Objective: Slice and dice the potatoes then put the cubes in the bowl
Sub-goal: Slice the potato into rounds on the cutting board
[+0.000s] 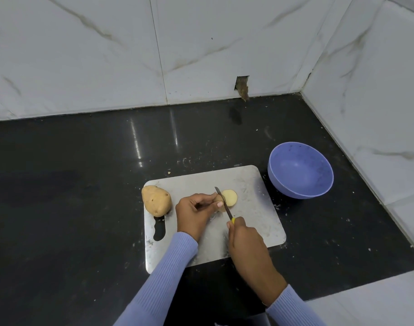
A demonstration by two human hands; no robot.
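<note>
Steel cutting board (pixel 260 222) carries a whole potato (pixel 156 200); the purple bowl (pixel 300 170) sits empty beside it. Left hand (pixel 193 211) pinches the cut potato (pixel 219 200), right hand (pixel 244 241) grips the knife (pixel 222 201). On slick steel the potato may slip, bringing the blade against the nearby fingertips (pixel 220 204).

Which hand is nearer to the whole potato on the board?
Left. The left hand holds the potato being cut, just right of the whole potato. The right hand grips the knife farther right.
</note>
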